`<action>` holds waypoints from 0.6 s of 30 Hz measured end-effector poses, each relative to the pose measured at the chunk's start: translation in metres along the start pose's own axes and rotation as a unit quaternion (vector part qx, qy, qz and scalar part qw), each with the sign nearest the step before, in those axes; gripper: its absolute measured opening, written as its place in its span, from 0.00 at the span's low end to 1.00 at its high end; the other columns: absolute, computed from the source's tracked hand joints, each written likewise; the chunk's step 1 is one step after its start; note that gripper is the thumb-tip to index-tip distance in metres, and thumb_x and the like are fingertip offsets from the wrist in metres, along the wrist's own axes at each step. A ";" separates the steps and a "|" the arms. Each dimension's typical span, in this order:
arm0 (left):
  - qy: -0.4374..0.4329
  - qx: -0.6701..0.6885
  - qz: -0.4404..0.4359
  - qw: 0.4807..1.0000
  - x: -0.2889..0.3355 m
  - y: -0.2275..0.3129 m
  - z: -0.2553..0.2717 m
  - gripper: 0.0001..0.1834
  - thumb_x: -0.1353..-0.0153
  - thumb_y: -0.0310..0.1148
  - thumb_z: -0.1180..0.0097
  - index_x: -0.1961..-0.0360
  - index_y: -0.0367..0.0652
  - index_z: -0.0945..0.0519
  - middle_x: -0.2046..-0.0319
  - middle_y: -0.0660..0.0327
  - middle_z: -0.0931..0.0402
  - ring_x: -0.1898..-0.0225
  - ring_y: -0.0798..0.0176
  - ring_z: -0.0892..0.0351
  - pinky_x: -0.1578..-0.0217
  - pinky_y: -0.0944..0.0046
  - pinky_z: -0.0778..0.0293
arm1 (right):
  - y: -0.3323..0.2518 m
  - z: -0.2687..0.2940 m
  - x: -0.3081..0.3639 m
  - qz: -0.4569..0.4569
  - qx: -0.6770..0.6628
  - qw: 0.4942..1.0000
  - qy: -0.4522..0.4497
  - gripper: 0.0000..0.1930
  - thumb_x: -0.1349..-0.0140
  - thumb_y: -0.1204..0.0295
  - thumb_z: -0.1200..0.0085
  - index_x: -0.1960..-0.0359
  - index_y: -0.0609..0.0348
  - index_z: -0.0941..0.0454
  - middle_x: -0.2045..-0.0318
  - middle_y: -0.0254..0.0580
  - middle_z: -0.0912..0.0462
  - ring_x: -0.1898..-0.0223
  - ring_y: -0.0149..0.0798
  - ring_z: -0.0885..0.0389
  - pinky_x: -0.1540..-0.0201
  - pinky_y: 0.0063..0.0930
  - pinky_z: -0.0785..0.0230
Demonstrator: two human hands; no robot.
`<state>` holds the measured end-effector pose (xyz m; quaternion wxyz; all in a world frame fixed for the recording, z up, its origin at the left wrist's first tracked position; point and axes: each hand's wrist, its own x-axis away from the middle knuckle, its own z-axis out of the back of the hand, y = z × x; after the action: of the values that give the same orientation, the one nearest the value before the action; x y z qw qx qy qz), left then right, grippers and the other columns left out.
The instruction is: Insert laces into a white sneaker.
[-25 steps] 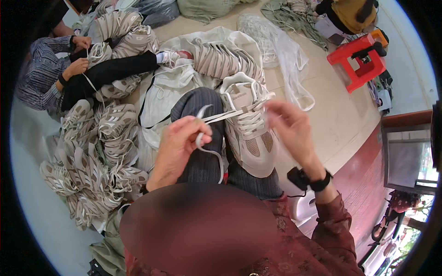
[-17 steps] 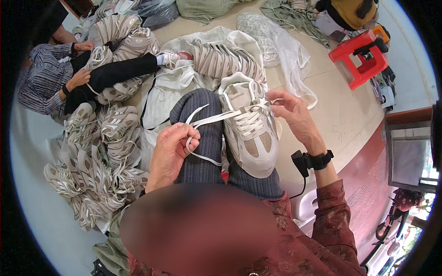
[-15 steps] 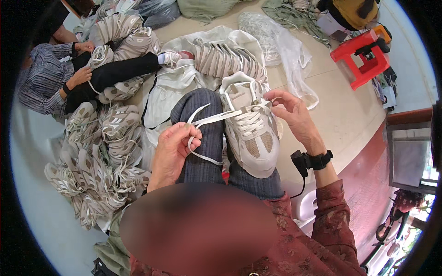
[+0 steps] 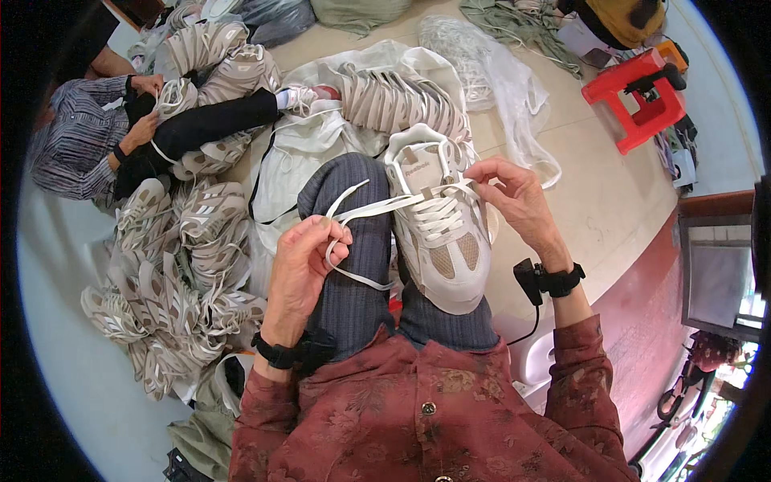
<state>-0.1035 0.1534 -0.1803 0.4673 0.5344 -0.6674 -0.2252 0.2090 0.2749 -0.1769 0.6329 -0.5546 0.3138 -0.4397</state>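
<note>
A beige and white sneaker [image 4: 455,281] rests on my lap, its toe toward me. White laces run through its eyelets over a tan mesh front. The fingers of my left hand [image 4: 301,253] are closed on the loose lace ends [image 4: 369,211], which stretch left from the shoe's top across my grey trouser leg [image 4: 349,281]. One end hangs in a loop below that hand. At the right side of the shoe's opening, my right hand [image 4: 518,205] pinches the lace beside the upper eyelets with thumb and forefinger; the fingertips partly cover the lace there.
Heaps of similar sneakers [image 4: 213,233] lie to the left, with another row [image 4: 393,104] on white sheeting ahead. A co-worker in a striped shirt [image 4: 76,140] handles a shoe at far left. A clear plastic bag [image 4: 518,104] and a red stool [image 4: 634,104] stand to the right.
Both hands keep their places and their hold on the laces. The whole view has shifted very slightly; nothing else has visibly moved.
</note>
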 end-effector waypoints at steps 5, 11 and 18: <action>-0.002 0.007 -0.003 1.000 -0.001 0.000 0.001 0.13 0.30 0.37 0.47 0.66 0.38 0.19 0.66 0.60 0.19 0.70 0.74 0.23 0.66 0.76 0.27 | -0.005 0.001 0.000 0.031 -0.005 0.997 -0.073 0.07 0.36 0.81 0.45 0.60 0.64 0.16 0.60 0.30 0.19 0.59 0.24 0.22 0.57 0.20 0.29; -0.004 0.008 -0.006 1.000 -0.001 -0.001 0.001 0.13 0.30 0.37 0.48 0.66 0.38 0.20 0.67 0.60 0.19 0.71 0.75 0.23 0.68 0.78 0.27 | -0.020 -0.007 0.000 0.062 0.049 0.993 -0.084 0.11 0.38 0.84 0.46 0.60 0.59 0.14 0.63 0.31 0.20 0.63 0.26 0.25 0.59 0.20 0.32; 0.022 0.013 -0.001 1.000 -0.001 0.001 -0.004 0.12 0.30 0.35 0.47 0.68 0.37 0.23 0.68 0.58 0.22 0.74 0.75 0.28 0.71 0.77 0.30 | -0.029 -0.016 0.002 0.126 0.108 0.982 -0.085 0.15 0.41 0.85 0.43 0.56 0.53 0.13 0.64 0.31 0.23 0.64 0.28 0.26 0.61 0.22 0.34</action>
<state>-0.1000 0.1559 -0.1781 0.4745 0.5464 -0.6591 -0.2050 0.1899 0.2668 -0.1511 0.7637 -0.4747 0.2766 -0.3390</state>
